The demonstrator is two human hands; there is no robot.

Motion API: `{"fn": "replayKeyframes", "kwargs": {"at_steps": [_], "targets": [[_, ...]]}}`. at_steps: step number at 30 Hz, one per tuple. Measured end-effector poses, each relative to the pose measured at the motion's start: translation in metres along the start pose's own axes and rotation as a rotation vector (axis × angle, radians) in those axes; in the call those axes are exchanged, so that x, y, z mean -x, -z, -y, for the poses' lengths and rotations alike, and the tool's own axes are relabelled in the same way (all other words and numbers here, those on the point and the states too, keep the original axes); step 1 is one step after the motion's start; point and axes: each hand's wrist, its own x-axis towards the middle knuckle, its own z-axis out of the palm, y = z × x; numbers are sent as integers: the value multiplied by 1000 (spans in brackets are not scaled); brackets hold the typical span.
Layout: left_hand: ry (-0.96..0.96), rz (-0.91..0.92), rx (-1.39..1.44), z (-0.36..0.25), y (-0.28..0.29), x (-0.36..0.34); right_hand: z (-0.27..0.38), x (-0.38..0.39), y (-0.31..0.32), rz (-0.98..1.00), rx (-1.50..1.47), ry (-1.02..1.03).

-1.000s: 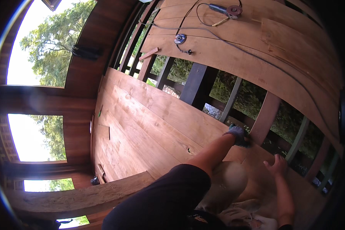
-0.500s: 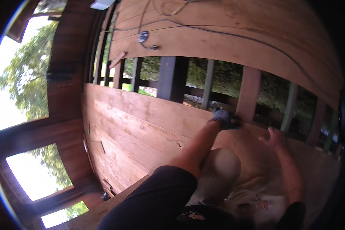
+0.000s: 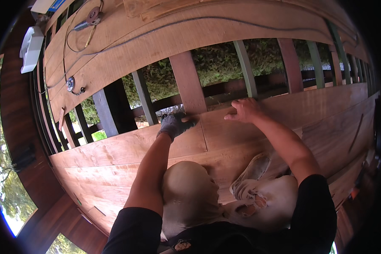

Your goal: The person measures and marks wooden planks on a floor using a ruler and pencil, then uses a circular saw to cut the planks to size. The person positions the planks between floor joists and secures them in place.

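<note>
My left hand (image 3: 176, 124) wears a dark glove and presses on the far edge of a light wooden plank (image 3: 114, 148), right at the foot of a wooden post (image 3: 188, 82). Its fingers are curled; whether they hold something is hidden. My bare right hand (image 3: 243, 110) lies a little to the right on the same plank edge, fingers spread and holding nothing. My knee in beige trousers (image 3: 186, 190) and a shoe (image 3: 252, 171) rest on the boards below my arms.
Behind the plank edge runs a railing of dark and wooden slats (image 3: 144, 99) with greenery beyond. A wide wooden beam (image 3: 207, 34) above carries a thin cable, a small round fitting (image 3: 70, 83) and a white box (image 3: 29, 48). Dark wooden framing stands at left.
The view has swung toward the railing. Both hands now sit closer together on the plank's far edge, the gloved left hand by the post and the right hand flat beside it.
</note>
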Motion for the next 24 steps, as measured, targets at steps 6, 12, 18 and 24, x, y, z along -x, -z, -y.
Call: {"fn": "replayKeyframes", "kwargs": {"at_steps": [6, 12, 18, 24], "targets": [[-10, -55, -58, 5, -4, 1, -6, -2, -10, -11, 32, 19], [-51, -29, -32, 15, -12, -4, 0, -3, -1, 56, 61, 3], [-70, -64, -51, 10, -6, -4, -1, -2, -3, 57, 80, -12], [-57, -31, -102, 8, -5, -3, -3, -2, -12, 7, 89, -4]]}}
